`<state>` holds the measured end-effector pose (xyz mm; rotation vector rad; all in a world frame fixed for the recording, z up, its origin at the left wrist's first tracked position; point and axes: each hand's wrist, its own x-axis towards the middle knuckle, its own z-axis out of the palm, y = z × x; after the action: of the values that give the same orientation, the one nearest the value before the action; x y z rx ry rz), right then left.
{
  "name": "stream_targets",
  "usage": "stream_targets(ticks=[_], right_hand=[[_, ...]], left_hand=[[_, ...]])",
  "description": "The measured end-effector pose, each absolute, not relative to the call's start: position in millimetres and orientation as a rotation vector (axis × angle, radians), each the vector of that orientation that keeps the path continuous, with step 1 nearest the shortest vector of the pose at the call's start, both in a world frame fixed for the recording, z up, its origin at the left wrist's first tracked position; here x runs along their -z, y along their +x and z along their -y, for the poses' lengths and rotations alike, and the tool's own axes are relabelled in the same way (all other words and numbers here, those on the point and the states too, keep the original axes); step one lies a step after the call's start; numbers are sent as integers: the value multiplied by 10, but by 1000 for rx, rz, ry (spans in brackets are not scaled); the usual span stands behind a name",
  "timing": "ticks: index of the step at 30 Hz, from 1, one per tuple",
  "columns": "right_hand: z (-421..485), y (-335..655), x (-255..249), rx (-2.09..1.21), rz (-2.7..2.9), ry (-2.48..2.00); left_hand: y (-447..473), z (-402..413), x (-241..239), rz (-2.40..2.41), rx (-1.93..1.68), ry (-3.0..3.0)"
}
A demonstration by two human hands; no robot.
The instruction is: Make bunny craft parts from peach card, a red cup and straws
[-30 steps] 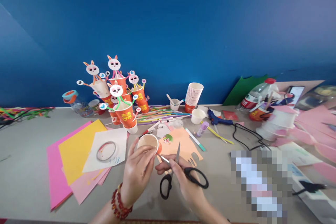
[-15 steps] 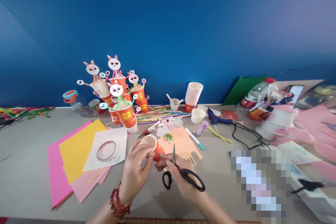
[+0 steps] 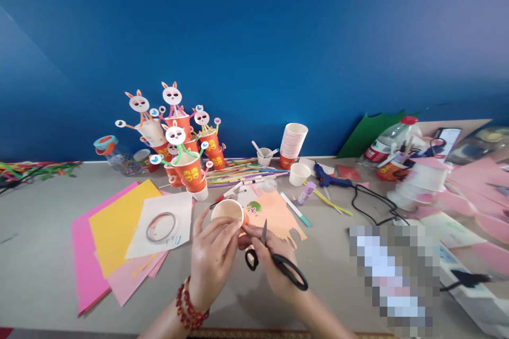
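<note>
A red paper cup (image 3: pixel 226 213) with a pale inside is tilted so its mouth faces me. My left hand (image 3: pixel 217 249), with a red bead bracelet (image 3: pixel 190 304) at the wrist, is closed on the cup's near rim. Black-handled scissors (image 3: pixel 289 271) sit in my right hand (image 3: pixel 274 262), blades pointing up and away. The right fingertips also touch the cup's right side, close to the left fingers. The cup's lower part is hidden behind both hands. Just beyond lies a peach paper sheet (image 3: pixel 278 212) with cut-outs at its edge.
At the back left stand several cups with paper rabbit figures (image 3: pixel 190 172). Coloured paper (image 3: pixel 107 233) and a tape roll (image 3: pixel 149 229) lie left. A cup stack (image 3: pixel 293 143), glue stick (image 3: pixel 306 194), blue glue gun (image 3: pixel 330 176) and its black cord (image 3: pixel 358 206) are to the right.
The cup has turned to show more of its mouth. My left hand has moved slightly right and down along the rim, closer to the right fingertips. The scissors stay in my right hand.
</note>
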<state>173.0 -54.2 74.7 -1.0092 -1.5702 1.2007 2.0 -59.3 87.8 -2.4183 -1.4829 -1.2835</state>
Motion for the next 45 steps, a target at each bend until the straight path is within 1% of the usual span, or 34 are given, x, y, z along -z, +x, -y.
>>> stream_targets(ticks=[3, 9, 16, 20, 24, 27, 30, 33, 37, 39, 42, 45], right_hand=[[550, 1721, -780, -1243, 1506, -1021], [572, 1733, -831, -1328, 1405, -992], [606, 1634, -884, -1527, 1070, -851], [637, 1586, -898, -1556, 985, -865], [642, 1633, -891, -1479, 1108, -878], [619, 1740, -941, -1298, 1443, -968], [592, 1833, -1023, -1121, 1737, -1034], [575, 1840, -1063, -1128, 1763, -1031], [566, 1736, -1026, -1402, 1412, -928], [568, 1690, -999, -1485, 1261, -873], [577, 1689, -978, -1425, 1298, -909], [583, 1759, -996, -1236, 1577, -1013]], left_hand=[[63, 569, -889, 1546, 1372, -2392], [126, 579, -864, 1607, 1661, -2406], [163, 556, -684, 1398, 2003, -2308], [175, 542, -551, 1324, 2081, -2269], [171, 561, -566, 1400, 2029, -2286], [155, 588, -660, 1497, 1927, -2367], [141, 609, -734, 1552, 1938, -2403], [146, 609, -728, 1549, 1987, -2404], [194, 594, -606, 1444, 2174, -2400], [227, 598, -532, 1441, 2305, -2377], [250, 617, -466, 1595, 2486, -2382], [230, 625, -487, 1716, 2640, -2349]])
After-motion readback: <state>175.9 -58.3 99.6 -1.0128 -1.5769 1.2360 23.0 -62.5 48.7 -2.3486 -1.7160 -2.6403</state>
